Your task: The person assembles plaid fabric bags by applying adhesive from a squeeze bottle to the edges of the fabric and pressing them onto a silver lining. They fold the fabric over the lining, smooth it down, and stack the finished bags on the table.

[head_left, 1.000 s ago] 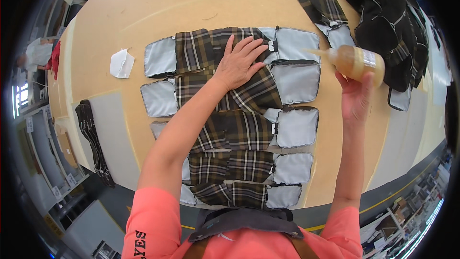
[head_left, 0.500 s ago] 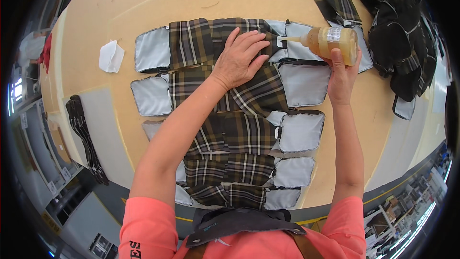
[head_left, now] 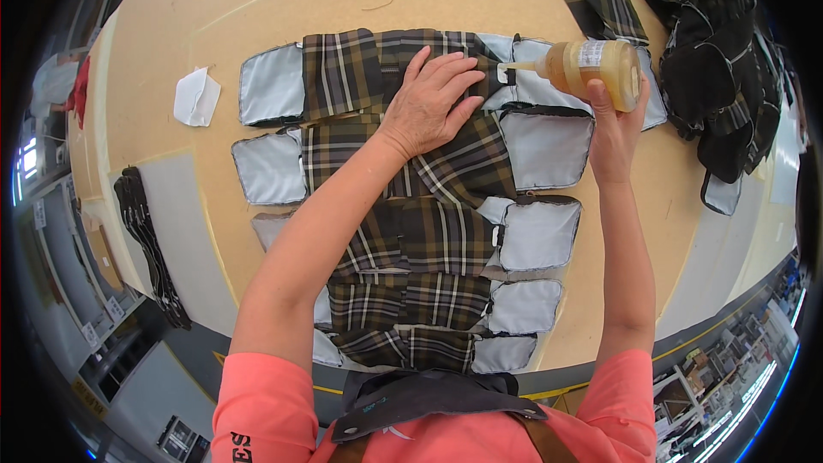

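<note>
Right hand (head_left: 612, 144) grips bottle (head_left: 583, 70) — sideways, tip (head_left: 521, 65) pointing left at white tab (head_left: 503, 75). Left hand (head_left: 429, 110) — nearer tab, spread on plaid cloth (head_left: 339, 77).

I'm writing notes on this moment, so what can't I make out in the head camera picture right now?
Head view:
- Part of the top plaid piece: covered by the left hand.
- Right hand's grip on the bottle's far side: hidden by the bottle.
- Whether the nozzle touches the white tab: too small.
- Upper-right plaid strip's far end: cut off by the top edge.
</note>
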`<action>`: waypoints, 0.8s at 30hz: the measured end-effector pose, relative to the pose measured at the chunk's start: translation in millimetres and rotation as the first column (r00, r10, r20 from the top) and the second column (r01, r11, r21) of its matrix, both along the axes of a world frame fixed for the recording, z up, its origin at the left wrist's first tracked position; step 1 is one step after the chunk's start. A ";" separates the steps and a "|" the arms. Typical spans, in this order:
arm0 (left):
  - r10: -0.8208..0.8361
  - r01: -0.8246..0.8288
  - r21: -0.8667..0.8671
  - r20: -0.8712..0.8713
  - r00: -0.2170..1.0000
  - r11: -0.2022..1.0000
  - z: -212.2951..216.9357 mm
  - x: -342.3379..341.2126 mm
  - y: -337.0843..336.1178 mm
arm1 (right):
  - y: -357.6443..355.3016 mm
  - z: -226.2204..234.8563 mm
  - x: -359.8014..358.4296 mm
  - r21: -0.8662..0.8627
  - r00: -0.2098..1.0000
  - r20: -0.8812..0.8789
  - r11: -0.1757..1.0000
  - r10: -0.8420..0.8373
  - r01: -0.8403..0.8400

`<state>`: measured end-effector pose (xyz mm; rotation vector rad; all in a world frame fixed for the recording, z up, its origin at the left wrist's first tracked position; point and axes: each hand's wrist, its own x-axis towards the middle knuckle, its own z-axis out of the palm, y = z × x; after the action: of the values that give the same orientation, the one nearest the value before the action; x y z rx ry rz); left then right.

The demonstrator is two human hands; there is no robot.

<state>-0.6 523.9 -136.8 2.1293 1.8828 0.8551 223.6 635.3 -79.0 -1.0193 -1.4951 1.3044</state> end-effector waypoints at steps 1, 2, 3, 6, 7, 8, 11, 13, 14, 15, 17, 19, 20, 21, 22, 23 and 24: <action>0.001 -0.001 0.003 0.001 1.000 1.000 -0.3 -0.2 -0.3 | 1.1 -1.1 -0.7 0.008 1.000 -0.002 1.000 0.007 -0.007; 0.002 -0.002 0.005 0.001 1.000 1.000 -0.6 -0.4 -0.4 | 0.4 0.5 -0.5 -0.003 1.000 -0.009 1.000 0.015 -0.015; 0.003 -0.003 0.008 0.002 1.000 1.000 -0.9 -0.6 -0.6 | -0.8 3.5 0.1 -0.015 1.000 -0.017 1.000 0.022 -0.022; 0.005 -0.005 0.013 0.001 1.000 1.000 -1.7 -1.1 -1.2 | -3.1 7.3 3.7 -0.039 0.999 0.002 0.998 0.048 -0.048; 0.007 -0.007 0.013 0.002 1.000 1.000 -2.2 -0.7 -1.0 | -3.3 8.4 5.6 -0.044 0.998 0.015 0.998 0.054 -0.053; 0.008 -0.008 0.013 0.004 1.000 1.000 -2.6 -0.5 -1.1 | -3.6 8.6 4.5 -0.028 0.999 0.010 0.999 0.040 -0.040; 0.006 -0.006 0.024 0.015 1.000 1.000 -3.1 -0.7 -1.6 | -4.5 9.3 -1.0 -0.035 1.000 -0.023 0.999 0.020 -0.020; 0.024 -0.028 0.051 0.076 0.997 0.998 -1.5 -1.5 -2.6 | -6.7 13.0 0.2 -0.112 0.998 -0.061 0.993 0.028 -0.034; 0.042 -0.052 0.072 0.132 0.990 0.996 0.2 -2.2 -3.7 | -5.7 14.7 4.9 -0.216 0.992 -0.130 0.976 -0.005 -0.024; 0.059 -0.078 0.092 0.189 0.980 0.993 2.0 -1.6 -5.5 | -2.0 15.8 14.8 -0.317 0.980 -0.195 0.948 -0.043 -0.021; -0.053 0.041 0.112 0.108 0.993 0.993 22.0 16.1 -12.0 | 4.8 17.6 42.6 -0.497 0.875 -0.457 0.861 -0.157 -0.105; -0.207 0.210 0.127 -0.035 0.978 0.969 35.6 46.4 -23.7 | 10.8 19.8 73.7 -0.565 0.560 -0.761 0.758 -0.327 -0.325; -0.269 0.272 0.032 -0.069 0.961 0.962 35.5 55.3 -31.1 | 6.2 22.0 84.0 -0.571 0.440 -0.804 0.724 -0.400 -0.386; -0.332 0.327 -0.065 -0.095 0.938 0.943 34.7 59.8 -36.2 | -2.1 23.8 91.9 -0.566 0.409 -0.816 0.709 -0.408 -0.421; -0.335 0.329 -0.069 -0.104 0.937 0.942 35.0 57.0 -40.9 | -13.6 28.9 101.6 -0.561 0.380 -0.824 0.696 -0.420 -0.448; -0.341 0.334 -0.075 -0.113 0.933 0.940 34.0 48.1 -48.0 | -25.1 32.0 110.3 -0.556 0.349 -0.830 0.684 -0.435 -0.472; -0.346 0.338 -0.081 -0.121 0.930 0.938 32.7 40.2 -54.4 | -36.5 34.3 113.9 -0.579 0.471 -0.789 0.734 -0.394 -0.355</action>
<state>39.6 469.4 -104.1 2.4293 1.4966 0.5881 337.5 598.8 -44.7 -0.5219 -0.1085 2.0059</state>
